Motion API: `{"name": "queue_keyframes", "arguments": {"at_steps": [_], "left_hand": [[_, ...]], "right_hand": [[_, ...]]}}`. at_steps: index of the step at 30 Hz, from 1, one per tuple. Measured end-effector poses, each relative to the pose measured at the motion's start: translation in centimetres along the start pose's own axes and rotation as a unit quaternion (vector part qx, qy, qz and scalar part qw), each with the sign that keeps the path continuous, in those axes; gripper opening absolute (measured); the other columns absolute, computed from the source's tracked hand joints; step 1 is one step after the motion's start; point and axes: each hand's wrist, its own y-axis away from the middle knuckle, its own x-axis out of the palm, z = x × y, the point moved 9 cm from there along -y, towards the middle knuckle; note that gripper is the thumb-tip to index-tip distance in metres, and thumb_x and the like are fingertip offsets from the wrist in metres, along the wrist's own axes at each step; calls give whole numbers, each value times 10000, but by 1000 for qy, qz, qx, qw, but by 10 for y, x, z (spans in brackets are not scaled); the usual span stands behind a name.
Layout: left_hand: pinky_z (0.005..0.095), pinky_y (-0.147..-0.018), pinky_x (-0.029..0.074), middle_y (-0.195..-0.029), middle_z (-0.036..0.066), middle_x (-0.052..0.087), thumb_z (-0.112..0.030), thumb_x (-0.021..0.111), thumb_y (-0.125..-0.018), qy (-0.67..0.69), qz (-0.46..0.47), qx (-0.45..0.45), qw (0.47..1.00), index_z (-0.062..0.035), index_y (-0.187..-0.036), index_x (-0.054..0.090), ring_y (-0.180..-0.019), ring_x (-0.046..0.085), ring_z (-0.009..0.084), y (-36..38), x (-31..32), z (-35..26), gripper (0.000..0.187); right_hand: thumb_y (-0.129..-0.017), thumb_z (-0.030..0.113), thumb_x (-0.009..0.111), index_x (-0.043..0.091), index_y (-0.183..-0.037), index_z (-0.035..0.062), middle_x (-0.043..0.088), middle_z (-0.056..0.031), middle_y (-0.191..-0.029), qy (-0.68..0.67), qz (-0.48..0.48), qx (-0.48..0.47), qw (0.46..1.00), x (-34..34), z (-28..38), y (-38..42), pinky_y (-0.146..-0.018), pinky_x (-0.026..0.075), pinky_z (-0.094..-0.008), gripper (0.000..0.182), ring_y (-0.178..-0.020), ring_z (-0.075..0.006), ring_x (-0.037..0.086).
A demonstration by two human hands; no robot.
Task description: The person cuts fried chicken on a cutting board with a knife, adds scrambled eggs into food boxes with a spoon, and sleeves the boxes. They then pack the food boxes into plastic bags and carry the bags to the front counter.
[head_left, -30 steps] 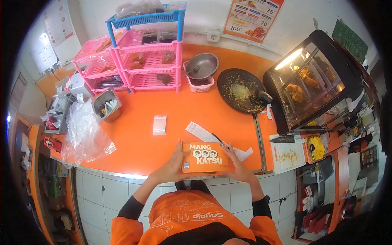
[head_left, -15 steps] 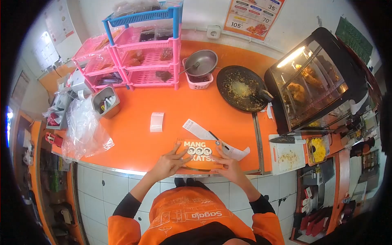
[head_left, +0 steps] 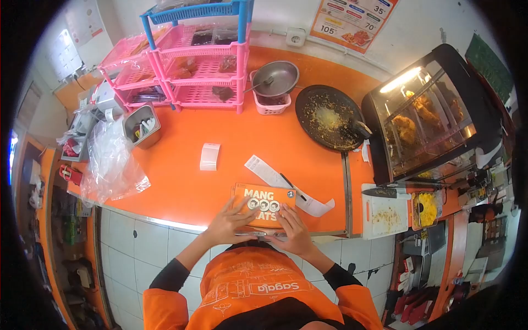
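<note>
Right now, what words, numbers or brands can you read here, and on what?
"MANG", "ATS" (partly covered), "1": orange box
"Saga", ending unclear: orange apron
"35", "70", "105": wall poster
Too small or blurred: the poster's other print, the long paper slip, the small card, the sheets on the left wall.

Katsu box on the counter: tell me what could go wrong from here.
The katsu box sits close to the front edge of the counter, so a pull toward the body might drop it. With the left hand and right hand on it, hard pressing could dent it. The pen lies loose across the paper slip beside it; a nudge may roll it.
</note>
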Motion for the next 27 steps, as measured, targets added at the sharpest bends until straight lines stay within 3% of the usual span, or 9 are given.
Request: {"name": "queue_keyframes", "arguments": {"at_steps": [5, 8, 10, 13, 15, 18, 20, 24, 27], "left_hand": [[425, -962, 444, -1196, 60, 636, -223, 702, -813, 82, -109, -20, 990, -28, -1132, 623, -1237, 513, 241, 13, 27, 16, 382], [408, -934, 464, -1205, 56, 630, -195, 714, -783, 107, -155, -32, 982, -95, -1085, 642, -1201, 545, 237, 17, 26, 24, 326], [377, -916, 480, -1221, 44, 615, -189, 691, -764, -29, -129, 96, 987, -172, -1084, 649, -1185, 554, 228, 18, 22, 4, 323], [345, -905, 488, -1250, 32, 591, -175, 645, -765, -74, -140, 110, 981, -237, -1098, 652, -1168, 560, 229, 16, 17, -1, 338], [328, -899, 490, -1258, 42, 583, -165, 618, -781, -80, -140, 107, 981, -203, -1137, 642, -1156, 565, 230, 15, 16, 0, 358], [326, -926, 478, -1234, 86, 584, -205, 645, -799, 12, -113, 68, 991, -107, -1204, 601, -1125, 576, 237, 16, 17, 12, 419], [320, -934, 470, -1244, 95, 575, -228, 653, -807, 26, -137, 45, 989, -105, -1220, 589, -1128, 570, 235, 27, 13, 17, 435], [415, -965, 423, -1281, 148, 512, -232, 680, -803, 7, -208, -49, 977, -87, -1248, 551, -1174, 504, 307, 71, -68, 87, 485], [510, -974, 370, -1243, 193, 476, -163, 678, -771, -65, -318, -236, 916, -79, -1226, 548, -1170, 449, 392, 162, -135, 193, 481]], "right_hand": [[-727, 303, 770, 577, -1084, -18, 559, -133, -1052, 2, -48, 23, 999, 7, -14, -6, -929, 407, -410, 518, -1097, -318, 506], [-743, 293, 755, 556, -1115, 5, 555, -121, -1036, -13, -11, 68, 998, 9, -22, -11, -883, 386, -402, 510, -1042, -298, 500], [-760, 287, 739, 538, -1145, 16, 552, -121, -1054, -21, 21, 95, 995, 12, -26, -14, -881, 361, -405, 512, -1039, -295, 483], [-770, 266, 728, 498, -1123, 65, 501, -137, -1125, 0, 45, 81, 996, 15, -17, -24, -877, 316, -419, 466, -1013, -293, 432], [-818, 243, 663, 471, -1203, 62, 474, -154, -1157, -5, 22, 74, 997, 14, -14, -24, -915, 292, -431, 467, -1074, -307, 409], [-860, 161, 593, 441, -1276, 50, 458, -159, -1179, 36, 37, 75, 996, 19, -17, -22, -926, 312, -425, 457, -1083, -316, 423], [-893, 96, 518, 415, -1316, 47, 439, -162, -1203, 107, 53, 24, 993, 16, -25, -28, -929, 341, -417, 438, -1088, -320, 438], [-897, 130, 546, 404, -1332, 30, 429, -172, -1248, -92, 25, 259, 961, -13, -23, -93, -954, 357, -419, 469, -1131, -318, 440], [-862, 205, 627, 421, -1329, 48, 429, -166, -1271, 47, 55, 139, 988, 5, 47, -163, -985, 347, -422, 535, -1176, -322, 428]]}}
